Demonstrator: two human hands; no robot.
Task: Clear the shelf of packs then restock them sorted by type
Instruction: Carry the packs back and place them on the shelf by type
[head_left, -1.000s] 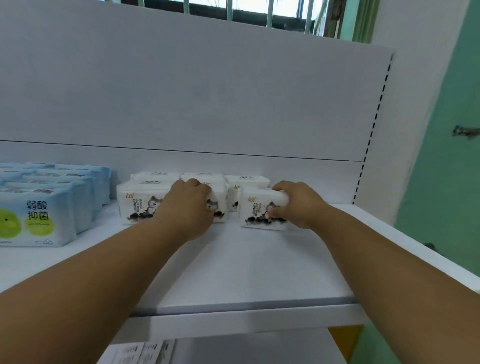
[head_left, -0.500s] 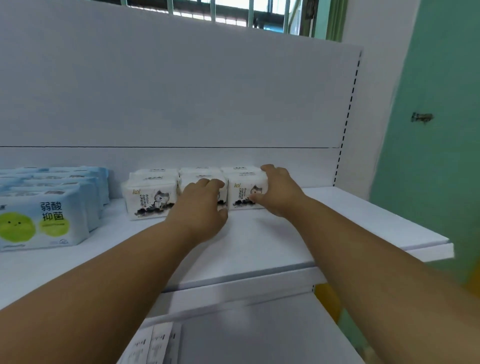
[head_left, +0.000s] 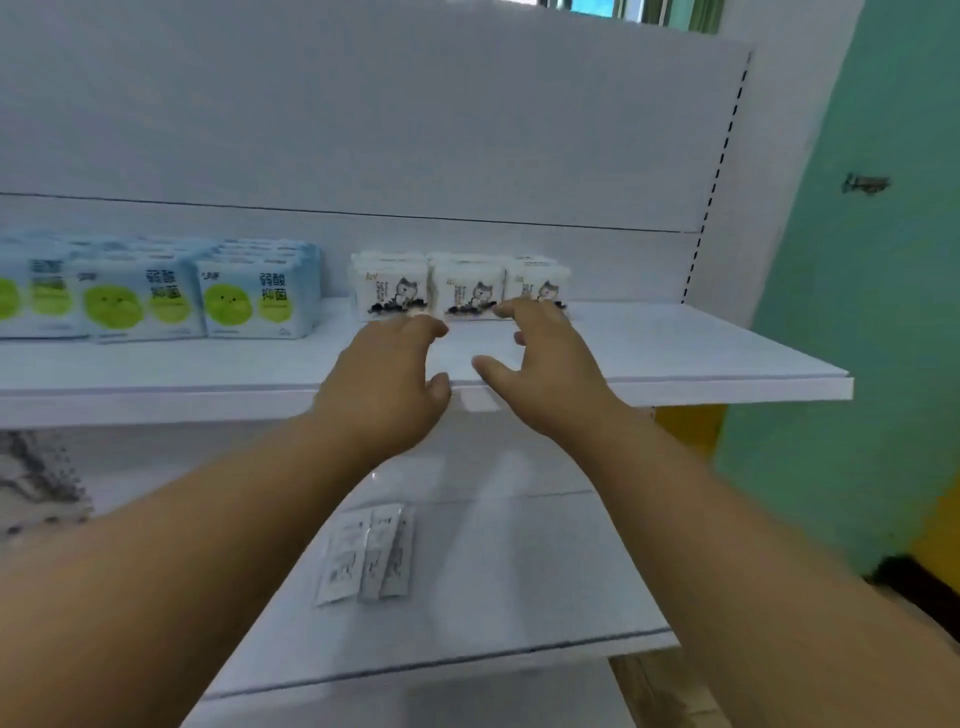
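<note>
A: Where are the packs at this moment?

B: On the upper shelf (head_left: 675, 358), in two groups. The blue packs (head_left: 249, 296) with the green circles stand on the left side. The white packs (head_left: 462, 286) with the cat drawing stand just beside them on the right, in a neat row against the back panel (head_left: 415, 130).

A: And the hands, are they holding something?

B: No, I think not. The left hand (head_left: 387, 384) hangs in front of the shelf edge, fingers loosely bent, and nothing is inside it. The right hand (head_left: 540, 364) is also empty, with the fingers spread and a little bent. Its fingertips (head_left: 506, 310) are very near the front of the white row, but I cannot tell if they touch it.

A: So which step is this?

B: To me it looks like the restocking part, close to the end for this type. The two kinds are already apart from each other, and the white row looks straight.

A: What should come next?

B: On the lower shelf (head_left: 519, 587) lie some small sachets (head_left: 366, 556), flat, side by side. If they belong to the task, they need their own place, apart from both groups. Taking them needs a fine pinch, because they are thin and lie flat.
</note>
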